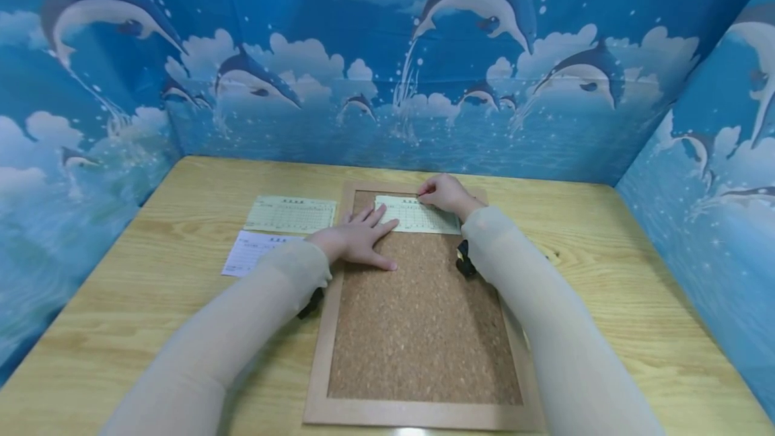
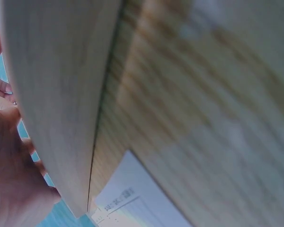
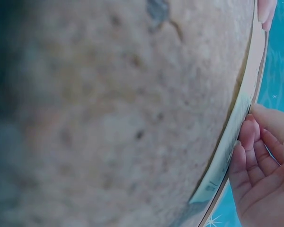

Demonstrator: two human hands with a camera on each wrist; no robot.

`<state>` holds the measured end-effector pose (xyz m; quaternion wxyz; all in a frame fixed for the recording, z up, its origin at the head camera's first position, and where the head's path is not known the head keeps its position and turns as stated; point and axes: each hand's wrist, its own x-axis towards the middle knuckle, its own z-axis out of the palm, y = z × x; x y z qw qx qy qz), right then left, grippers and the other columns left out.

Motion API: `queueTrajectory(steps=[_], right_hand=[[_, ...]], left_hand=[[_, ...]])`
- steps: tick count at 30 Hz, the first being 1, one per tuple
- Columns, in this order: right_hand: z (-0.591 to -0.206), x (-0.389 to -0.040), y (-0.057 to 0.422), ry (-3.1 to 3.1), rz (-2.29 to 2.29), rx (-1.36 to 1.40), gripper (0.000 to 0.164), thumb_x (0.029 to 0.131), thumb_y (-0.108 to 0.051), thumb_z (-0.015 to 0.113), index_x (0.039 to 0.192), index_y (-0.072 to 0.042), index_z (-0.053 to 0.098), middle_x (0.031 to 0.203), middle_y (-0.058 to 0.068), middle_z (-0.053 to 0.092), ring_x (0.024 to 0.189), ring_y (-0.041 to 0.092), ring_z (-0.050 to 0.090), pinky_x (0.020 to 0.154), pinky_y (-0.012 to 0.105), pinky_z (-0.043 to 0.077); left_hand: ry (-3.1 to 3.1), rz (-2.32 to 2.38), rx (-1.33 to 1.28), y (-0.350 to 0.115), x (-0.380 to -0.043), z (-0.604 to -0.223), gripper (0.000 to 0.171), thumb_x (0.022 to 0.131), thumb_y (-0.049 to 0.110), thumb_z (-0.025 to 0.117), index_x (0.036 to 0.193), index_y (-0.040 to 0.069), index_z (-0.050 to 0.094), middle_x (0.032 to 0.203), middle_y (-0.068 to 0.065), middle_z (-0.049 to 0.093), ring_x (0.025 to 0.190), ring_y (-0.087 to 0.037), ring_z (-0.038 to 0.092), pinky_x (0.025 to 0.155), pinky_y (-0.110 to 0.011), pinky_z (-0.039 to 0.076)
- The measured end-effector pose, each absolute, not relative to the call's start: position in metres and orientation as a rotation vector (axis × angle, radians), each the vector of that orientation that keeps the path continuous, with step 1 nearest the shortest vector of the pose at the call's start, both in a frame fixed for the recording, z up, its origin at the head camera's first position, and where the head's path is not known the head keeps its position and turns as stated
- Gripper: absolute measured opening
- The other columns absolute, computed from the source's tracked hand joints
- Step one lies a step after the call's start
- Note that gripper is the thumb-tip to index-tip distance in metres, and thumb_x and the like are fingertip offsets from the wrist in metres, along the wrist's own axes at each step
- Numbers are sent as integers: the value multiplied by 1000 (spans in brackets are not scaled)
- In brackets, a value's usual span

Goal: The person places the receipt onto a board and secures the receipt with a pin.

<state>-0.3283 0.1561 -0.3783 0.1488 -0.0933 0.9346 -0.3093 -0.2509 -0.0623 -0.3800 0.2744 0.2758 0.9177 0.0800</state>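
A cork board (image 1: 424, 328) with a wooden frame lies on the table, a pale green printed slip (image 1: 399, 219) flat near its far end. My left hand (image 1: 363, 237) rests on the board with fingers spread, the fingertips over the slip's left edge. At the slip's top edge, my right hand (image 1: 447, 195) pinches a small red push pin (image 1: 424, 193) between thumb and fingertips; most of the pin is hidden by the fingers. In the right wrist view the curled fingers (image 3: 250, 135) are close against the slip (image 3: 222, 156).
Left of the board, another pale green slip (image 1: 290, 214) lies on the table (image 1: 605, 328), with a white printed slip (image 1: 257, 252) just nearer, partly behind the left sleeve. A dolphin-patterned blue curtain (image 1: 339, 113) encloses the table's back and sides.
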Motion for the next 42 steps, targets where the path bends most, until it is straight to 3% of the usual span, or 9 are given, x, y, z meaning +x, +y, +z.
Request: queueTrajectory(steps=[26,42], right_hand=[[-379,-329,152,2745,-761,-354,15,91,-13,61,101,-6,69,100,10,64,84,20,58,72,35,47],[-379,-329,151,2770,-711,-399,14,91,-12,61,101,-6,69,101,9,65,88,21,59,76,36,48]], left_hand=[[2473,225,751,-63,-250,-379,94,78,73,49,150,33,3,154,-3,-17,139,-24,-18,108,-55,-3],[2474,227,750,-63,-250,-380,94,78,74,48,150,34,2,154,-3,-17,138,-24,-19,108,-55,-4]])
